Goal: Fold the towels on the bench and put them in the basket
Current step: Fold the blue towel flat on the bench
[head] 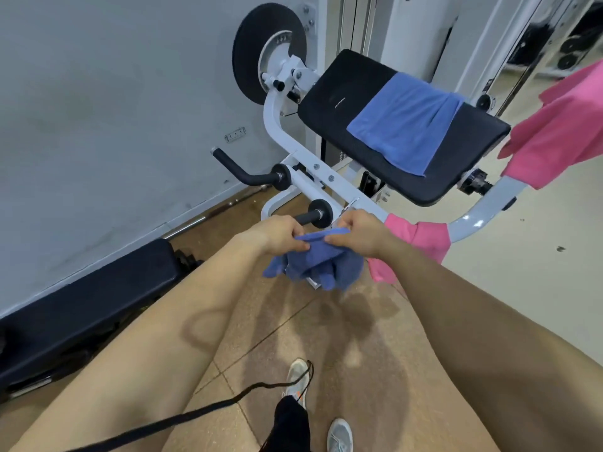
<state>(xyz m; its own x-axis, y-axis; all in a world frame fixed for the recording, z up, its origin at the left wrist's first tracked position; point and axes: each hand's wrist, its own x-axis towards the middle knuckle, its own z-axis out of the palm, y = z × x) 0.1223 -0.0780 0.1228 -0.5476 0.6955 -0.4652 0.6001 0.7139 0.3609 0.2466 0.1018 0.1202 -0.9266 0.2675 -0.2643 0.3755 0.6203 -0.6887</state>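
A blue towel (321, 265) hangs bunched in the air above the floor, in front of the machine. My left hand (280, 233) pinches its top edge on the left, and my right hand (357, 234) pinches the same edge on the right, the two hands close together. A second blue towel (404, 122) lies spread over the black pad (342, 89) of the white gym machine. A pink towel (561, 125) hangs at the far right, and another pink towel (421, 239) drapes over the machine's frame beside my right wrist. No basket is in view.
The white machine frame (323, 174) with black handles and a weight disc (261, 50) stands ahead. A black padded bench (88, 298) lies along the wall at left. A black strap (195, 415) trails across the tiled floor near my shoes (339, 435).
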